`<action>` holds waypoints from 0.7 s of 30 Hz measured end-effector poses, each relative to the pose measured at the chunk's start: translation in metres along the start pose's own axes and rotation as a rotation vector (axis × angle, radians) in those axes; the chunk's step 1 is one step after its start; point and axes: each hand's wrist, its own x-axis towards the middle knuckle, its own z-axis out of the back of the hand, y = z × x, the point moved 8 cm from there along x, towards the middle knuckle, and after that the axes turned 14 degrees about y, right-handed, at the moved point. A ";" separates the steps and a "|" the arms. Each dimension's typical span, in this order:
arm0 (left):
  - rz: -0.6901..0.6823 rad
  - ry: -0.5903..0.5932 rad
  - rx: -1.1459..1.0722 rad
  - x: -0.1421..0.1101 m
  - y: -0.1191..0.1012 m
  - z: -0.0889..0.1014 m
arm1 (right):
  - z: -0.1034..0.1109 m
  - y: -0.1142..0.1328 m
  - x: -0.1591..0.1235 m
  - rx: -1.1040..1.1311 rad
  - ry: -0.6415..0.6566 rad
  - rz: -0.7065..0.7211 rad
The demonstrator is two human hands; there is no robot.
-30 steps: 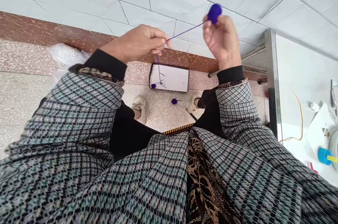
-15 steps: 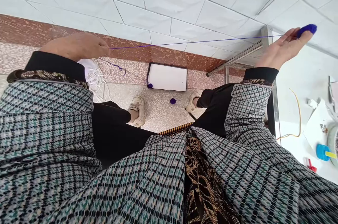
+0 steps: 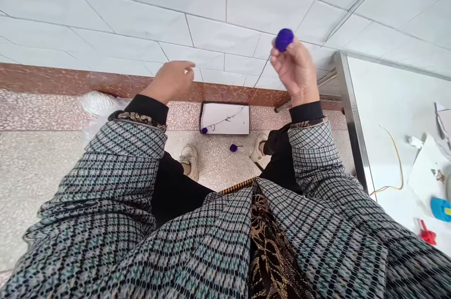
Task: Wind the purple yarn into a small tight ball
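My right hand point(image 3: 298, 71) grips a small purple yarn ball point(image 3: 283, 39) between thumb and fingers, held up in front of the tiled wall. From this ball a strand of yarn point(image 3: 261, 73) slants down to the left, over a shallow white box with dark edges point(image 3: 225, 110) on the floor. A second purple ball point(image 3: 204, 130) sits at that box's near left corner, where the strand ends. My left hand point(image 3: 172, 80) is up on the left, its index finger and thumb apart, with no yarn seen in it.
Another purple ball point(image 3: 233, 148) lies on the floor between my shoes. At left, a clear plastic bag with white cord point(image 3: 98, 104) rests by the wall. A white table point(image 3: 377, 102) with a metal frame stands at right, bearing a yellow wire point(image 3: 400, 167), a blue item point(image 3: 440, 208) and a red item point(image 3: 427, 233).
My hands drew far apart with the yarn taut between them, then came back inward. The left hand has let go of the yarn, which now hangs from the right hand toward the box.
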 end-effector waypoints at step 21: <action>-0.145 0.503 -0.496 -0.044 -0.062 -0.007 | 0.047 -0.014 0.041 0.154 -0.320 0.028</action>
